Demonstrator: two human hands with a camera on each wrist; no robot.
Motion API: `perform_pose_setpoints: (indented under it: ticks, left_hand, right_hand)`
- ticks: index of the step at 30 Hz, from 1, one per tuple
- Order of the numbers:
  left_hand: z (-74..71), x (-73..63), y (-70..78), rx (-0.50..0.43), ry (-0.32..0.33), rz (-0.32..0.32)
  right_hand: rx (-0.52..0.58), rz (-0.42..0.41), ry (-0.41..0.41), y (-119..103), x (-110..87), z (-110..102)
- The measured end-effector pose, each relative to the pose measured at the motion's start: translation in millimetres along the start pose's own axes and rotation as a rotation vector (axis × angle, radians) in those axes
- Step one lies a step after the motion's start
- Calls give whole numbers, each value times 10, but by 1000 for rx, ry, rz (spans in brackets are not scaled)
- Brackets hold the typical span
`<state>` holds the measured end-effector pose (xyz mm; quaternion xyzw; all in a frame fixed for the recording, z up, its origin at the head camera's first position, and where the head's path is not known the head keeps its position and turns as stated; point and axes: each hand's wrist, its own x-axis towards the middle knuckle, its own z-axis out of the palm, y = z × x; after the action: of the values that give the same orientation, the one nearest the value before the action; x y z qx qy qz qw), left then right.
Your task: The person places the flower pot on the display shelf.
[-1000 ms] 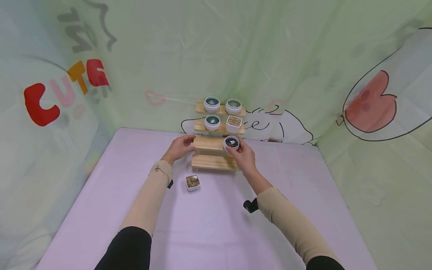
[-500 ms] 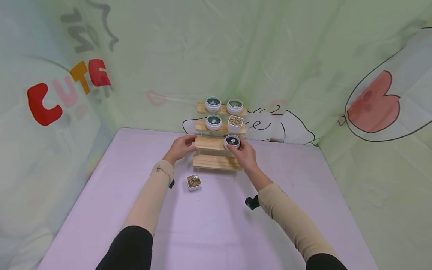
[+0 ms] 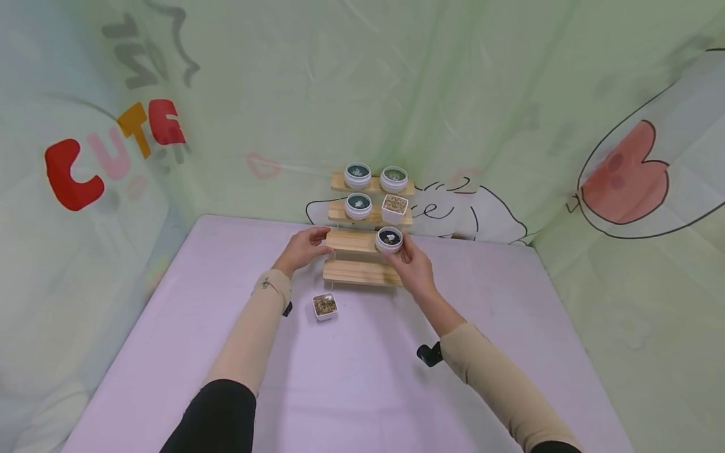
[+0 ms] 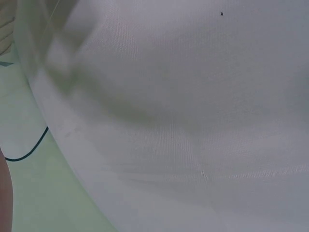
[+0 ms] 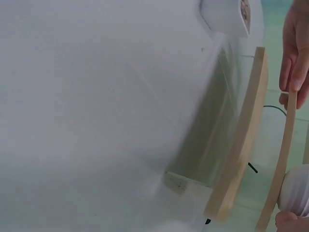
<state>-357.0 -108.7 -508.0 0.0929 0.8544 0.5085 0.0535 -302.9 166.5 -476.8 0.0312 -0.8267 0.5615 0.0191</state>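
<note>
A wooden stepped stand [image 3: 362, 272] with several tiers rises at the back of the table. My left hand [image 3: 300, 250] holds the left end of its second tier from the bottom; the right wrist view shows the left fingers [image 5: 300, 72] on that board's end. At the tier's right end, my right hand [image 3: 415, 269] holds a small round white pot [image 3: 389, 247] with a dark top and a pale spot. The pot sits on the board, and the right thumb [image 5: 289, 222] touches its ribbed side [image 5: 297, 191]. The left wrist view shows mostly tablecloth.
Two round white pots [image 3: 358, 177] stand on the top tier. Below them are another round pot [image 3: 359, 207] and a square white pot [image 3: 394, 211] of pale grains. A square pot [image 3: 325, 307] of brownish grains stands on the lilac tablecloth [image 3: 351, 384], in front of the stand.
My right hand has drawn slightly down and toward me at the pot, and its forearm has shifted right. The pot is nearly in the same place. My left hand stays at the board.
</note>
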Motion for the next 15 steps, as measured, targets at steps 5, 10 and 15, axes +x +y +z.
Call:
perform_pose_setpoints:
  ticks: [5, 10, 15]
  left_hand:
    - [-1, 3, 10, 0, 0, -10]
    - [-8, 15, 4, -15, 0, 3]
    - [-3, 9, -3, -16, -1, 4]
  right_hand:
    - [-63, -9, -42, 42, -213, -35]
    - [-209, -106, -48, 88, -408, 23]
    - [-262, -170, -90, 118, -593, 169]
